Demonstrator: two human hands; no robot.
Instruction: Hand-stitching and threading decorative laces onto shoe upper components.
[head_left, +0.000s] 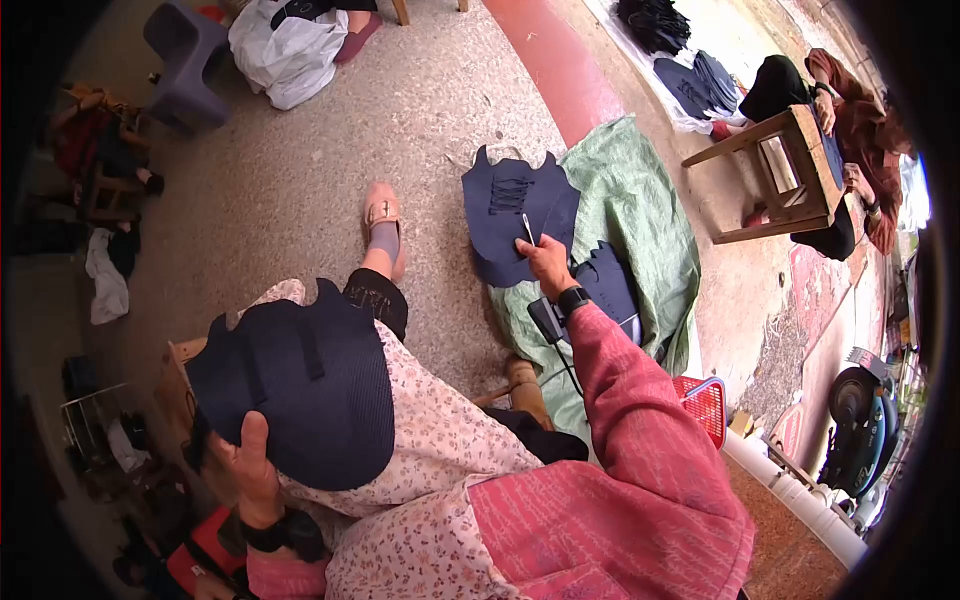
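Note:
A dark navy ribbed panel [335,400] with two notched points along its top and two short straps lies across my lap. My left hand [250,470] grips its lower left edge, thumb on top and fingers underneath, partly hidden. My right hand [548,265] reaches forward, closed around a slim silver pointed tool [527,228] whose exact kind I cannot make out. Below that hand is a second navy panel [490,245], with dark cord laced in crosses [510,195] near its top. Another navy piece [607,285] lies beside my right wrist.
Under the panels spreads a crumpled green woven sheet [640,190]. A red plastic basket [703,405] stands by my right elbow. At the right, a person [850,130] sits behind a wooden stool [800,185]. A purple chair [185,65] and white sack [280,55] are at the far left.

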